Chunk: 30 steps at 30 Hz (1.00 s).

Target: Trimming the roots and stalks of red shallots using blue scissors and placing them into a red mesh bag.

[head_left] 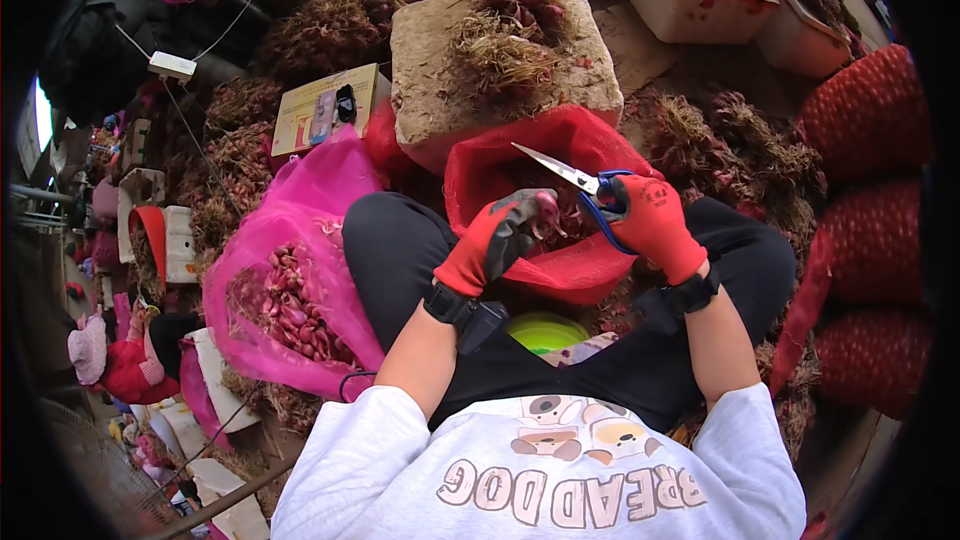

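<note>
Trimming in hand: left hand (493, 240) pinches a shallot (547, 206), right hand (652, 223) grips scissors (572, 176), blades apart, over the red sack (500, 165). Next call: blades squarely on its roots.

One head-worn fisheye view looks steeply down from close above the seated person's lap. Forearms enter from the lower edge; straight lines curve toward the dark rim.

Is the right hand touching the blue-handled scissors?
Touching. The head view shows the right hand, in a red glove, closed around the blue handles of the scissors, with fingers through the loops.
</note>
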Available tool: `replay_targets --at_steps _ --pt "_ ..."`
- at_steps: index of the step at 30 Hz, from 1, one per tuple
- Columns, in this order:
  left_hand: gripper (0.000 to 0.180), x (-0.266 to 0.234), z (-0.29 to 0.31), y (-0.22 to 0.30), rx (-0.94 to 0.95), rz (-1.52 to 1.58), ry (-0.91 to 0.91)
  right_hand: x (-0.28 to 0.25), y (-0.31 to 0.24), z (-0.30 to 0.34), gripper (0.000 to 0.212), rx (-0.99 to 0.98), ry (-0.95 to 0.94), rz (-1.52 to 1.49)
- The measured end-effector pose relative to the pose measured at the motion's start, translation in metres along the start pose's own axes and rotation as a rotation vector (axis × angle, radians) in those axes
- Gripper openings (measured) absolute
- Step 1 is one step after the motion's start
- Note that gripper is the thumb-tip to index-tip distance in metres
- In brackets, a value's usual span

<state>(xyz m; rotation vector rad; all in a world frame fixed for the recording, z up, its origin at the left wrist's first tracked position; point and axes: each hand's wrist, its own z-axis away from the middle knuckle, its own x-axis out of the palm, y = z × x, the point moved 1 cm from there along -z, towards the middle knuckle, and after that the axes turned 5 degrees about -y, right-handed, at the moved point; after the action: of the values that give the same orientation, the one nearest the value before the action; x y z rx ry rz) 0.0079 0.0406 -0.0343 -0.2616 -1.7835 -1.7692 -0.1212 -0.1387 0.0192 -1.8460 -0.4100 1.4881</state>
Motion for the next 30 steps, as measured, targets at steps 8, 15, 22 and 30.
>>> replay_targets --at_steps 8,15,22,30 --pt "0.029 -0.007 -0.001 0.029 0.005 0.002 0.242 -0.015 0.021 0.017 0.021 -0.112 0.029 0.504" --pt "0.035 0.003 0.004 0.036 -0.156 -0.218 0.234 -0.015 0.017 0.014 0.024 -0.11 0.001 0.596" --pt "0.032 0.009 0.002 0.036 -0.299 -0.234 0.196 -0.012 0.018 0.014 0.024 -0.029 -0.071 0.571" --pt "0.036 0.018 -0.005 0.028 -0.082 -0.241 0.168 -0.002 0.009 0.003 0.019 0.162 -0.141 -0.382"
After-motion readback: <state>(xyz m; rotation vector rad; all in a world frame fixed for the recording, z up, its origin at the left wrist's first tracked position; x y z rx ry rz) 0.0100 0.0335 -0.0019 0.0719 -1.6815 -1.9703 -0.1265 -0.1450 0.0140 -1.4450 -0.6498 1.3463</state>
